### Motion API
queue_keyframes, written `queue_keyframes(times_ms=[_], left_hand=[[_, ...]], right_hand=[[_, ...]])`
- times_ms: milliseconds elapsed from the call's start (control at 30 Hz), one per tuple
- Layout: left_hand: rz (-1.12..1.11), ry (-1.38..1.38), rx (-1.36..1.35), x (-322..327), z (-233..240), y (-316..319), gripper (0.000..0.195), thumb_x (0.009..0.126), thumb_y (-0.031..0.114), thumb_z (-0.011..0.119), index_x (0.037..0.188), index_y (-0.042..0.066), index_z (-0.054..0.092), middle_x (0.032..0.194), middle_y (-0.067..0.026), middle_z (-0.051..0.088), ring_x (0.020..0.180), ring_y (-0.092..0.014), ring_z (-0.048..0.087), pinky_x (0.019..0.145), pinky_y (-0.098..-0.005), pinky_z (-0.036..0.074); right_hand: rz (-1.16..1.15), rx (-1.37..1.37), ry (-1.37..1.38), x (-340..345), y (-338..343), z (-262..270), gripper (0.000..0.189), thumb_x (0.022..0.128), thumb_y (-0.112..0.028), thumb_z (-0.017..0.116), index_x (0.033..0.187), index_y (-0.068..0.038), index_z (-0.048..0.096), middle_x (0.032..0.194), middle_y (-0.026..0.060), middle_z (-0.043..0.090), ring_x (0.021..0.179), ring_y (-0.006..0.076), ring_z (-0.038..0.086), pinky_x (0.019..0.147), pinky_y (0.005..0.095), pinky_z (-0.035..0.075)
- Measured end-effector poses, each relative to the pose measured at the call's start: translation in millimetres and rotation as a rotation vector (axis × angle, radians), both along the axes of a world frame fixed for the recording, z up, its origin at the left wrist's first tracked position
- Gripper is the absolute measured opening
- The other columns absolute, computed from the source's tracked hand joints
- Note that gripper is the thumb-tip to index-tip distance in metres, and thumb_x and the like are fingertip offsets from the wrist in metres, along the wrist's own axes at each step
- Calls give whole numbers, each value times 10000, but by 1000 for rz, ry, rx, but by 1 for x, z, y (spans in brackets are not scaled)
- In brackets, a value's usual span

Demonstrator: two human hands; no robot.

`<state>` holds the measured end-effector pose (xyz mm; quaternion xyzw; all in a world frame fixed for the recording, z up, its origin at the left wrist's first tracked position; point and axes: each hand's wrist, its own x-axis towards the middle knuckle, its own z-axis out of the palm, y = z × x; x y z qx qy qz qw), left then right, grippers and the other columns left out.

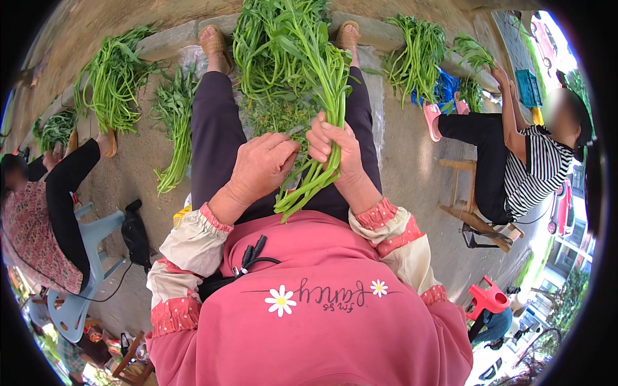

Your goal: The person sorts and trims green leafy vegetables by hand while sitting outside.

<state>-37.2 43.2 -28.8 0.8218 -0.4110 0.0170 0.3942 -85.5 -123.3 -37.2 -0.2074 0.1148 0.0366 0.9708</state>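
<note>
My right hand (340,149) is closed around a bunch of long green leafy stems (333,91), probably water spinach. Their cut ends point down towards my lap, and the leafy tops lean over the large heap. My left hand (263,166) is just left of the bunch, fingers curled inward; whether anything is pinched in them is hidden. Between my feet lies the large heap of the same greens (270,53). Nearer to me, loose leaves and trimmings (277,116) cover the ground between my knees.
A smaller bunch (178,130) lies beside my left leg; further piles lie at left (111,82) and right (417,58). A person in a striped shirt (540,169) holds greens by a wooden stool (456,188). At left, another person (43,227) sits on a blue plastic chair (91,251).
</note>
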Motion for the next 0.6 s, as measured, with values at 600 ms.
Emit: queue_keyframes(times_ms=[600], left_hand=[[197, 575, -176, 1, -22, 3, 223, 756, -21, 632, 976, 14, 632, 842, -31, 625, 709, -100, 575, 669, -223, 474]], right_hand=[[-1, 11, 10, -1, 0, -1, 102, 858, -44, 511, 958, -43, 497, 667, 10, 412, 526, 93, 414, 427, 225, 370]])
